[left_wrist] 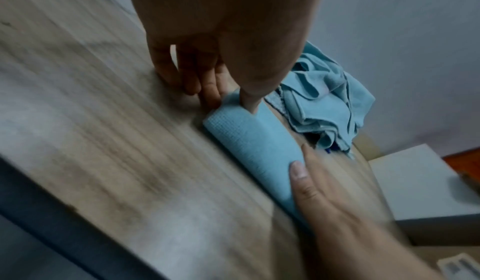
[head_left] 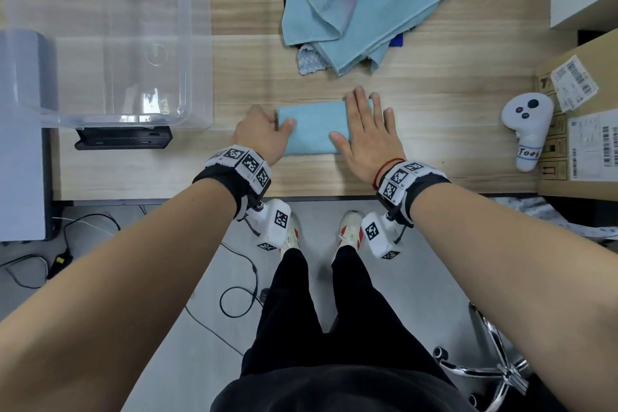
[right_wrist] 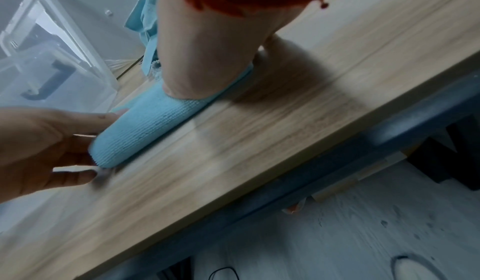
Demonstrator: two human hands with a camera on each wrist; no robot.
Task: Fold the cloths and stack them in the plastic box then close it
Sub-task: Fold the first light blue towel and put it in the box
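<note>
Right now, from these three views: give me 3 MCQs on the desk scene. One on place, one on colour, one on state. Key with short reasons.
1. Where is the plastic box relative to the folded cloth?
A. To the person's left
B. To the person's right
C. Under it

2. What colour is the folded cloth?
A. Red
B. Light blue
C. Black

3. What is the right hand doing?
A. Hanging off the desk
B. Lifting the box
C. Lying flat on the cloth's right end

Key:
1 A, the box stands left of the cloth on the desk in the head view.
2 B, it matches the unfolded pile of cloths behind it.
3 C, fingers spread straight over the cloth, while the left hand pinches the other end with its thumb on top.
</note>
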